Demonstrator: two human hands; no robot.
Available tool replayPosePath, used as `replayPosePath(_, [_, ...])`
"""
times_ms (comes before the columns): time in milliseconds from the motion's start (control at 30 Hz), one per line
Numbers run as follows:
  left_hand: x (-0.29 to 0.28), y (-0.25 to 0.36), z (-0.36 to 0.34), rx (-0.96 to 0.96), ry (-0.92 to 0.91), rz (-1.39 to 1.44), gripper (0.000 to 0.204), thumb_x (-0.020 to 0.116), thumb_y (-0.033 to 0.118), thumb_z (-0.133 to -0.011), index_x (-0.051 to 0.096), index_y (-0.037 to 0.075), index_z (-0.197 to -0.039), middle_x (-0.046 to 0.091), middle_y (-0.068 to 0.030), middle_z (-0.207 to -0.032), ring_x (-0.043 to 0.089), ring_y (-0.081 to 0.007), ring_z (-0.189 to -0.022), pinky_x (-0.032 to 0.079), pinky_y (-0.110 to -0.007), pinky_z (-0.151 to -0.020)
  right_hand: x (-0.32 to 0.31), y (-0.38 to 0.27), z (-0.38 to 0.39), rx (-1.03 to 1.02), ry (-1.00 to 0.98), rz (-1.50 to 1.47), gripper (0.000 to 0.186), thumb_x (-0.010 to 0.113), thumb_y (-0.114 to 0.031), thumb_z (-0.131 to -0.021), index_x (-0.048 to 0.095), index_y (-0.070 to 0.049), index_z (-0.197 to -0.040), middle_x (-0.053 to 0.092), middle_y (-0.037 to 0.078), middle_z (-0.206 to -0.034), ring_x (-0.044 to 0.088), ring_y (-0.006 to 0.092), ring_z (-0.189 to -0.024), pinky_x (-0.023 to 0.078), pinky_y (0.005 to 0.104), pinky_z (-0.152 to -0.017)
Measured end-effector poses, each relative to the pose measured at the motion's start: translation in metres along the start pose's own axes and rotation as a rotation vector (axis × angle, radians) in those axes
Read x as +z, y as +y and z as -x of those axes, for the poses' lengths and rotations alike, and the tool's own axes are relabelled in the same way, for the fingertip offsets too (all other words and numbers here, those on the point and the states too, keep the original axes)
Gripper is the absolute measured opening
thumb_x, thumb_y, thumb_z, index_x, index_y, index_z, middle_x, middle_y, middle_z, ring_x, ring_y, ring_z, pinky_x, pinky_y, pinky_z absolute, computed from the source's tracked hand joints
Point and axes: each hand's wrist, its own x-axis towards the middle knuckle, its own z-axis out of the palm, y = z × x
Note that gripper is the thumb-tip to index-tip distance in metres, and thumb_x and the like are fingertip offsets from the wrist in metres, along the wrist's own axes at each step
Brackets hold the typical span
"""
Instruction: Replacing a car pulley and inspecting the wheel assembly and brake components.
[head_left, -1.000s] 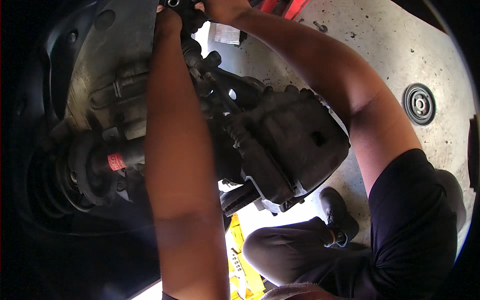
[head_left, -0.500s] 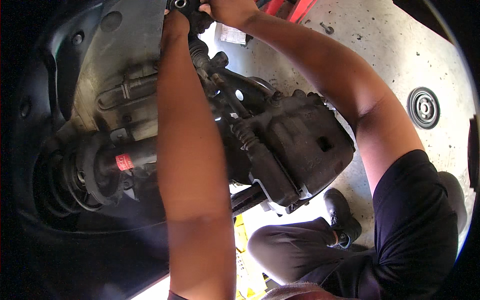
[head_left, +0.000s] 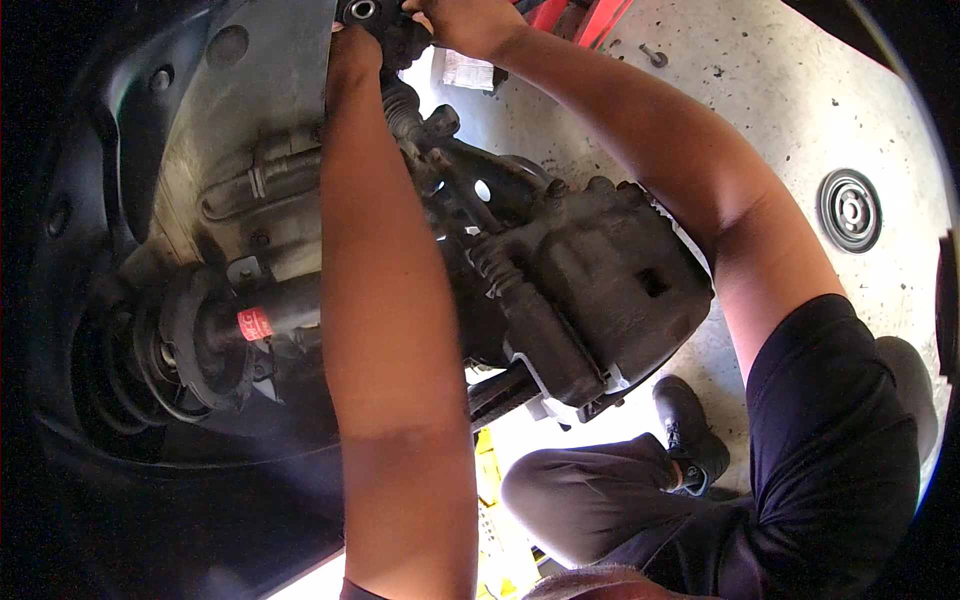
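Note:
Both my arms reach up past a car's front suspension to the top edge of the view. My left hand (head_left: 353, 52) is up against a dark part with a round metal bushing (head_left: 362, 9); its fingers are mostly hidden behind it. To the right of that part is my right hand (head_left: 468, 24), with bent fingers closed at its edge; what they grip, if anything, is hidden. Below the hands are a ribbed rubber boot (head_left: 402, 108) and a dark brake caliper (head_left: 615, 270). My left forearm crosses in front of the strut (head_left: 290, 310), which bears a red label.
A wheel-arch liner (head_left: 90, 200) curves along the left. Red metal legs (head_left: 603, 20) stand at the top. On the stained floor lie a bolt (head_left: 653, 56) and a round black disc (head_left: 850, 211). My bent knee (head_left: 560, 500) and shoe (head_left: 690, 430) are below the caliper.
The suspension and most of the scene appear slightly further right. My right hand's fingers have shifted a little right at the dark part. My left hand stays against it.

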Motion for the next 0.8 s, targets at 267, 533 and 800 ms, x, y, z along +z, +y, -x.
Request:
replayPosePath(267, [0.037, -0.024, -0.045, 0.195, 0.173, -0.149, 0.032, 0.047, 0.014, -0.094, 0.067, 0.0, -0.115, 0.065, -0.0256, -0.12, 0.064, -0.0445, -0.108, 0.053, -0.053, -0.092, -0.013, -0.014, 0.002, 0.115, -0.064, 0.064, 0.029, 0.052, -0.024, -0.093, 0.066, 0.0, -0.103, 0.069, 0.021, -0.104, 0.068, 0.0384, -0.094, 0.055, 0.0482, -0.079])
replayPosePath(533, [0.053, -0.021, -0.068, 0.176, 0.137, -0.197, 0.039, 0.041, 0.02, -0.099, 0.062, 0.002, -0.126, 0.055, -0.023, -0.137, 0.055, -0.0427, -0.124, 0.047, -0.053, -0.102, -0.011, 0.016, 0.001, -0.145, 0.138, -0.025, 0.025, 0.055, -0.025, -0.091, 0.067, -0.003, -0.095, 0.07, 0.022, -0.099, 0.069, 0.0386, -0.091, 0.055, 0.0492, -0.079])
replayPosePath(800, [-0.007, 0.036, 0.004, 0.026, -0.055, -0.364, 0.038, 0.041, 0.021, -0.099, 0.062, 0.01, -0.128, 0.057, -0.0146, -0.137, 0.055, -0.035, -0.124, 0.044, -0.043, -0.103, -0.021, 0.008, 0.004, 0.029, -0.067, 0.066, 0.026, 0.051, -0.018, -0.091, 0.07, -0.003, -0.101, 0.071, 0.022, -0.102, 0.07, 0.0373, -0.096, 0.056, 0.0472, -0.082])
